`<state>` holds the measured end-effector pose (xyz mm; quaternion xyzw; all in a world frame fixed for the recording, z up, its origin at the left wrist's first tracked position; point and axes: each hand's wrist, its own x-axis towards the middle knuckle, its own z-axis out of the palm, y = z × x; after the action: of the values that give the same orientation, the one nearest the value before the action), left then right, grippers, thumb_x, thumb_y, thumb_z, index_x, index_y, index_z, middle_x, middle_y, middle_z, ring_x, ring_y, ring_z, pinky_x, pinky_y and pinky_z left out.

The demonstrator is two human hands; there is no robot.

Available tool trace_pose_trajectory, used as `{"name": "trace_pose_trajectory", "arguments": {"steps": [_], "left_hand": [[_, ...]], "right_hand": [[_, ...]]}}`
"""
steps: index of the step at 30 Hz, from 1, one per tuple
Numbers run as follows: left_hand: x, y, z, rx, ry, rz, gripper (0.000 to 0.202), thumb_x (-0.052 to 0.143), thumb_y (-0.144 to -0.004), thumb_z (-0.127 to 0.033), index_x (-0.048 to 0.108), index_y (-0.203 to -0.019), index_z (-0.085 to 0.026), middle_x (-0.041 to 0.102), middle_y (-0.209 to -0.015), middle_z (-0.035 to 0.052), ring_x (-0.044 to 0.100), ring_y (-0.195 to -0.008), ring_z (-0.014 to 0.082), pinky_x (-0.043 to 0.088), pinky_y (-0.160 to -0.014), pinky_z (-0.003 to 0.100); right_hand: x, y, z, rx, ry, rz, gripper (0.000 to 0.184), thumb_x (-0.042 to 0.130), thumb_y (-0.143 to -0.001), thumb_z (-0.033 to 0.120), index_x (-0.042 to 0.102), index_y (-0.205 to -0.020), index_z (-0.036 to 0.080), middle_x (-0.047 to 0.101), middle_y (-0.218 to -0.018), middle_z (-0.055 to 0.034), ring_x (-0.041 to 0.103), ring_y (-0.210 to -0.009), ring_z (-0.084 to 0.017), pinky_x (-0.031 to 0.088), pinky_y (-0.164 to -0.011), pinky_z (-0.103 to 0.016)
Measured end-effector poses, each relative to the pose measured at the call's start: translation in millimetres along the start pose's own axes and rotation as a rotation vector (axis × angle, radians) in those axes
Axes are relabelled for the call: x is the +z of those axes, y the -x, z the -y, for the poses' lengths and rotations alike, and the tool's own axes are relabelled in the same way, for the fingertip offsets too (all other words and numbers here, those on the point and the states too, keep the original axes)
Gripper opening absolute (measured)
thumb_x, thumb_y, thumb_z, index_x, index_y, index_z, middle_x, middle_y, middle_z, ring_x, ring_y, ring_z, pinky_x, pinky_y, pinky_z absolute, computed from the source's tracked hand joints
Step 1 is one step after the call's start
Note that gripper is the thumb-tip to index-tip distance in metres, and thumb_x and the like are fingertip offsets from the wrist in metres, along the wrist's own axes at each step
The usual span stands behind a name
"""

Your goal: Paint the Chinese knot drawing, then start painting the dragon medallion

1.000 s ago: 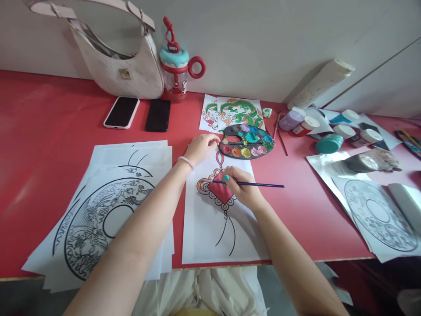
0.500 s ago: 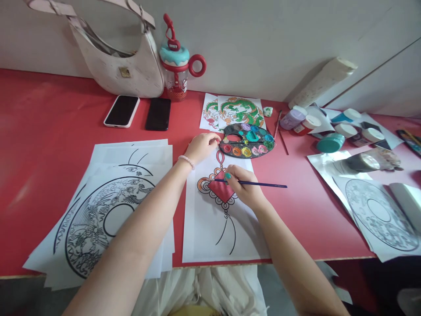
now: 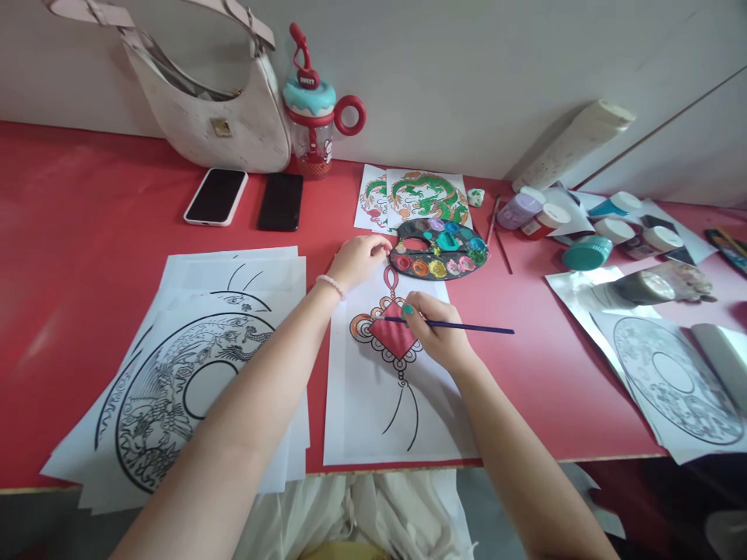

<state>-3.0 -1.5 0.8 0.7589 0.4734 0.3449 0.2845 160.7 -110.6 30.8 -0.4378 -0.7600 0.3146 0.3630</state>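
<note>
Knot drawing (image 3: 392,338) partly hidden behind right grip (image 3: 439,334), pinching blue paintbrush (image 3: 475,326); left grip (image 3: 362,260) beside palette (image 3: 448,258), hold cannot tell.

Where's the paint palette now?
In the head view, the palette lies right of centre, just beyond the red diamond drawing, with the dragon pictures behind it and the left hand at its left edge.
</note>
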Motion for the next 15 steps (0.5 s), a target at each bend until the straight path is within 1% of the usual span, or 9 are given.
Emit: {"name": "trace_pose_trajectory", "arguments": {"steps": [4,9,13,15], "left_hand": [[1.3,-0.5,2.1,0.003,0.001,-0.004,0.02,0.047,-0.084,-0.021,0.065,-0.092,-0.019,0.07,-0.088,0.0034,0.062,-0.08,0.0151,0.047,-0.073,0.027],[2.4,-1.9,4.2,0.0,-0.007,0.002,0.021,0.046,-0.084,-0.02,0.065,-0.092,-0.019,0.07,-0.088,0.0035,0.062,-0.081,0.0154,0.047,-0.073,0.027],[1.4,-1.9,2.4,-0.001,-0.005,0.005,0.02,0.047,-0.084,-0.02,0.065,-0.091,-0.019,0.07,-0.088,0.0037,0.063,-0.081,0.0158,0.048,-0.074,0.027],[0.9,-1.4,1.3,-0.002,-0.001,0.005,0.02,0.047,-0.084,-0.02,0.065,-0.091,-0.019,0.07,-0.089,0.0037,0.063,-0.081,0.0159,0.048,-0.074,0.028]], "right_hand": [[0.7,1.4,-1.5,-0.011,-0.051,0.009,0.026,0.04,-0.089,0.023,0.032,-0.064,0.021,0.039,-0.061,0.0011,0.034,-0.057,-0.011,0.029,-0.055,-0.027],[5.8,0.3,0.8,-0.033,-0.08,0.079,0.025,0.04,-0.089,0.025,0.035,-0.065,0.021,0.037,-0.061,0.0016,0.034,-0.057,-0.011,0.03,-0.055,-0.027],[6.4,0.5,0.9,-0.04,-0.125,0.151,0.029,0.04,-0.091,0.03,0.034,-0.064,0.021,0.038,-0.061,0.0014,0.036,-0.057,-0.011,0.031,-0.055,-0.028],[6.0,1.2,-0.2,-0.019,-0.134,0.139,0.03,0.039,-0.091,0.032,0.034,-0.064,0.021,0.037,-0.06,0.0017,0.034,-0.057,-0.011,0.03,-0.055,-0.028]]}}
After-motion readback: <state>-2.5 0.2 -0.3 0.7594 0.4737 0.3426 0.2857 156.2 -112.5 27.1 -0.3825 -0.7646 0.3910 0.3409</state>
